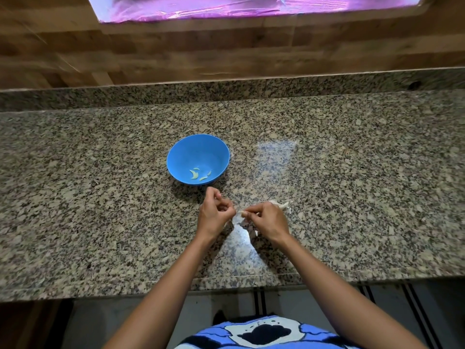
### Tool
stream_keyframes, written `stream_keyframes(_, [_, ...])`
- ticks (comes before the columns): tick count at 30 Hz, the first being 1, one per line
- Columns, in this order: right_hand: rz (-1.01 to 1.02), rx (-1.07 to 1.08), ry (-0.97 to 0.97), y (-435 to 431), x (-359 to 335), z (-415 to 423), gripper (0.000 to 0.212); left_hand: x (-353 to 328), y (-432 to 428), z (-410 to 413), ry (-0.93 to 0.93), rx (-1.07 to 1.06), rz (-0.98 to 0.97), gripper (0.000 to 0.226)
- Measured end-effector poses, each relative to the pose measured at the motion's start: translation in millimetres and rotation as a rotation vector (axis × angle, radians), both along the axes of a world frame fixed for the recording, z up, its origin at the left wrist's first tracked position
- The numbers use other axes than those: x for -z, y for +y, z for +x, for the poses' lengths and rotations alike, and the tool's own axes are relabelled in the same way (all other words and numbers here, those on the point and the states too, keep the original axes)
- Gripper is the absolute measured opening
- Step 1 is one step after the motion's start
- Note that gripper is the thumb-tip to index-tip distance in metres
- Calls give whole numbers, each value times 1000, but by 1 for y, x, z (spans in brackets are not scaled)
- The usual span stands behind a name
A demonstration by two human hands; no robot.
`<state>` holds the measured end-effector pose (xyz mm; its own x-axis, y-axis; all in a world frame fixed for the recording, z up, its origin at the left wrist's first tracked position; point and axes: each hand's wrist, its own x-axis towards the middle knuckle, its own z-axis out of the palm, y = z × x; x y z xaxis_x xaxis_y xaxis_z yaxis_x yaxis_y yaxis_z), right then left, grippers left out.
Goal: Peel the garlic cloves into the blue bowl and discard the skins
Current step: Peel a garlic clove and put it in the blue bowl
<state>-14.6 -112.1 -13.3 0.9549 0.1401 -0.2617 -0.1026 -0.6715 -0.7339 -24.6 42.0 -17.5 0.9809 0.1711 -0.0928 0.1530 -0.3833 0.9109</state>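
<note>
A blue bowl (198, 157) stands on the speckled granite counter (100, 197), holding several pale peeled garlic cloves (195, 175) near its front wall. Just in front of the bowl, my left hand (215, 214) and my right hand (266, 220) hover close together above the counter, fingers curled. Between their fingertips is a small pale garlic clove (242, 213), pinched by my right hand; thin skin stretches from it toward my left fingers. Behind my right hand lies the rest of the garlic head (280, 204) with loose white skins.
Bits of papery skin (241, 224) lie on the counter beneath my hands. A low granite backsplash (226, 89) and a wooden wall run behind. The counter's front edge (226, 283) is near my body.
</note>
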Motion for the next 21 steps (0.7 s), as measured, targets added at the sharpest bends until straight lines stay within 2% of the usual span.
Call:
stream_keyframes(3, [63, 68, -17, -3, 0, -1, 16, 3, 3, -1, 10, 14, -3, 31])
stream_keyframes(8, [92, 32, -28, 1, 5, -3, 15, 6, 0, -3, 69, 107, -160, 29])
stream_keyframes(11, [147, -17, -23, 2, 8, -4, 18, 7, -3, -5, 59, 128, -138, 31])
stream_keyframes(15, [177, -39, -5, 0, 9, -7, 16, 9, -1, -4, 83, 85, -159, 22])
stream_keyframes(21, [13, -16, -74, 2, 8, -11, 20, 3, -4, -6, 23, 122, 33, 24])
